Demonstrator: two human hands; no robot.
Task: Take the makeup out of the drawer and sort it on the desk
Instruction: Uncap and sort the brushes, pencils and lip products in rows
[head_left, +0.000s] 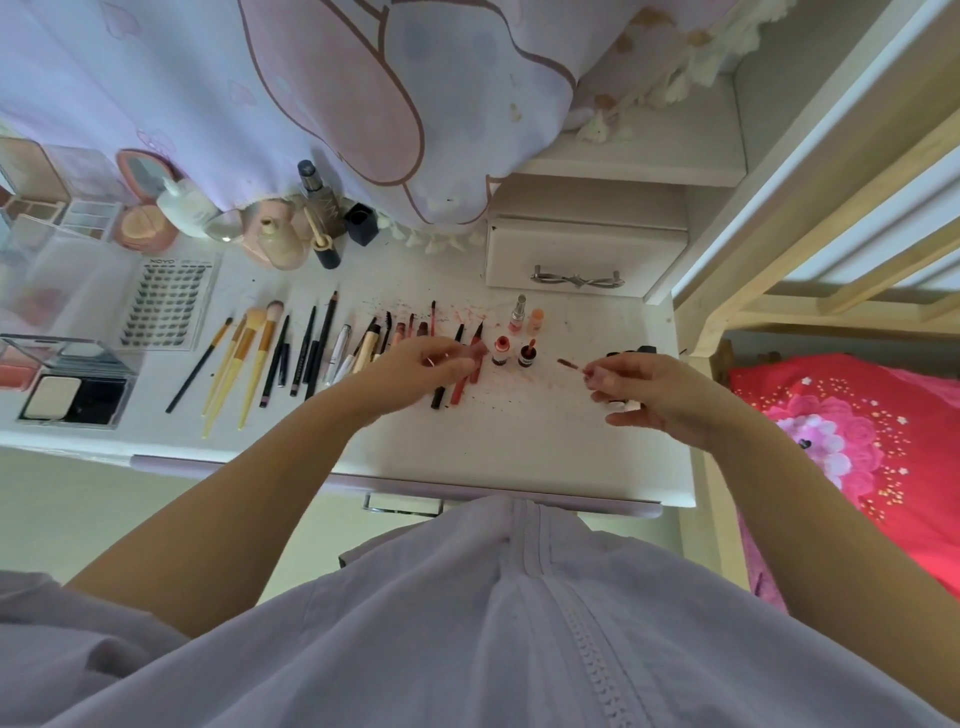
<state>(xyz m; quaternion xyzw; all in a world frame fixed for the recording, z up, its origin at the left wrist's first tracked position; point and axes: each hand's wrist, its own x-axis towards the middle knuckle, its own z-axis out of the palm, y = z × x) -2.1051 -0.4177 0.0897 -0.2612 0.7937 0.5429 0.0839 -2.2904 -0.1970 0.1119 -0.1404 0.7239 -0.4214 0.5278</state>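
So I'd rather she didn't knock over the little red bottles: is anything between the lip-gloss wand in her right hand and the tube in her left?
Nothing visible. The wand in the right hand faces bare desk; the two small bottles stand just behind, beside the left hand.

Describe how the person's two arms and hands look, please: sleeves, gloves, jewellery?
Both forearms are bare to the elbow, with no gloves. The left hand and right hand show no clear ring or watch. The person wears a pale lilac garment with a stitched front seam.
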